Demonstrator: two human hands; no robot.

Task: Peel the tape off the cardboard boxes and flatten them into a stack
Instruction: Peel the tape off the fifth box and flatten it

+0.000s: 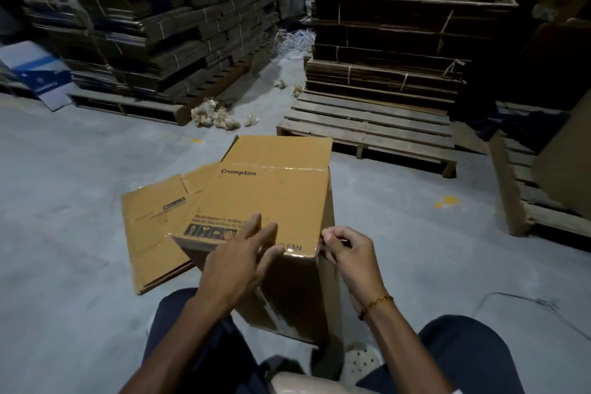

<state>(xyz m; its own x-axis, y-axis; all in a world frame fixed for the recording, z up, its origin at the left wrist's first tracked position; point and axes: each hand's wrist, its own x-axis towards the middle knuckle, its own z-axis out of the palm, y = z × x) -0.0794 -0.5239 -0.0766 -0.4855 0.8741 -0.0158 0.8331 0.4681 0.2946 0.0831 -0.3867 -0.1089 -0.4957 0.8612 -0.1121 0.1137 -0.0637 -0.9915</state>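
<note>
Brown cardboard box [265, 201] stood at frame centre on the floor [80, 169]. Left hand [236, 262] lay on its top, fingers straight and spread. Right hand [348, 253] pinched at the near right corner, apparently a tape end. Best practice: brace firmly, peel low along the seam. Flattened box [153, 224] lay left.

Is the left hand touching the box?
Touching: the head view shows the left hand resting flat, fingers spread, on the box top's near edge.

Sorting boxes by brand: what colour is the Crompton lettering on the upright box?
Dark brown lettering on the tan box, head view.
</note>
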